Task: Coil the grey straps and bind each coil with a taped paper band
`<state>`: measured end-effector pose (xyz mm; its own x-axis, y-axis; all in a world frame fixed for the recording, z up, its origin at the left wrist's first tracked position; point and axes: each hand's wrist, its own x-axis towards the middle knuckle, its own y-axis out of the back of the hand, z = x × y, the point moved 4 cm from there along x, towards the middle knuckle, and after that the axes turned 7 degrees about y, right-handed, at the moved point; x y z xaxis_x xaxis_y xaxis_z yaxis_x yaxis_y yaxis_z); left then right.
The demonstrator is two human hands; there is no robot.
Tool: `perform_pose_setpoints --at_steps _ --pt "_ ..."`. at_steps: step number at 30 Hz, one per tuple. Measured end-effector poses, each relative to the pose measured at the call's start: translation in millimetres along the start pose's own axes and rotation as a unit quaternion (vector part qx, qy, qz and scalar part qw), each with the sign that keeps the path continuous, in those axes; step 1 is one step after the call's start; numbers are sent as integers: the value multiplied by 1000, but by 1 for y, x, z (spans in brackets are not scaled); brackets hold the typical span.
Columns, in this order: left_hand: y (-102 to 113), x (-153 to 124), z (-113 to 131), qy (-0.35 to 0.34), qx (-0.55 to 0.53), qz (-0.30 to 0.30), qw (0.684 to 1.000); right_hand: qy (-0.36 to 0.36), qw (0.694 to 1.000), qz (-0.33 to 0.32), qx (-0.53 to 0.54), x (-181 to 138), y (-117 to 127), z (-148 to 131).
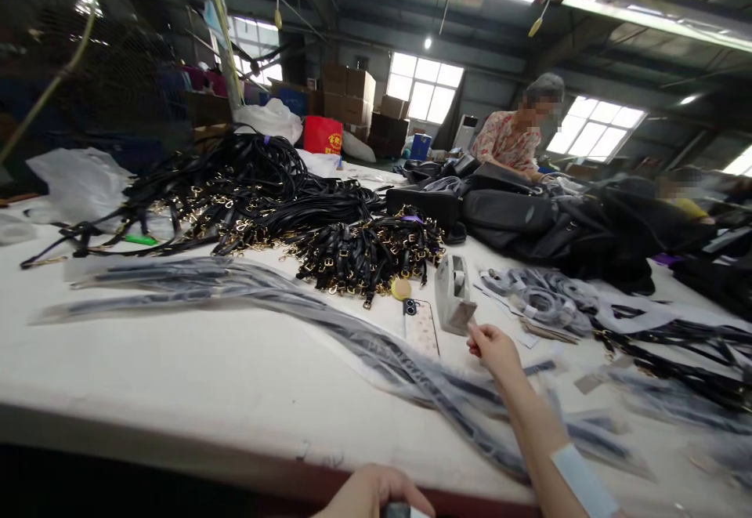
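My right hand [492,345] reaches out over the white table [193,361], its fingers pinched at the front end of a grey tape dispenser [453,292]; whether tape is between them is too small to tell. A phone [421,325] with a patterned case lies just left of it. My left hand [376,494] is at the bottom edge of the view, closed around a small dark object that is mostly cut off. Plastic-wrapped black straps [352,338] run across the table under my right forearm.
Heaps of black straps with gold buckles [364,251] and long black straps [235,189] fill the middle. Black bags [529,216] are piled at right. A person in a floral shirt [508,142] works across the table. White plastic bags [82,177] lie at left.
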<state>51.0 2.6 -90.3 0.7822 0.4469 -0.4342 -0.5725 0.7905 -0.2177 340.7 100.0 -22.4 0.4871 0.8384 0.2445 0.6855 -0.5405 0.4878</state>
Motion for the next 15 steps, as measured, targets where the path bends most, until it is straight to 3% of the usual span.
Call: perform_pose_setpoints --at_steps 7,15 --pt "-13 -28 18 -38 68 83 993 -74 995 -31 -63 7 13 14" --pt "-25 -45 18 -17 112 111 987 -117 985 -81 -101 -2 22 11"
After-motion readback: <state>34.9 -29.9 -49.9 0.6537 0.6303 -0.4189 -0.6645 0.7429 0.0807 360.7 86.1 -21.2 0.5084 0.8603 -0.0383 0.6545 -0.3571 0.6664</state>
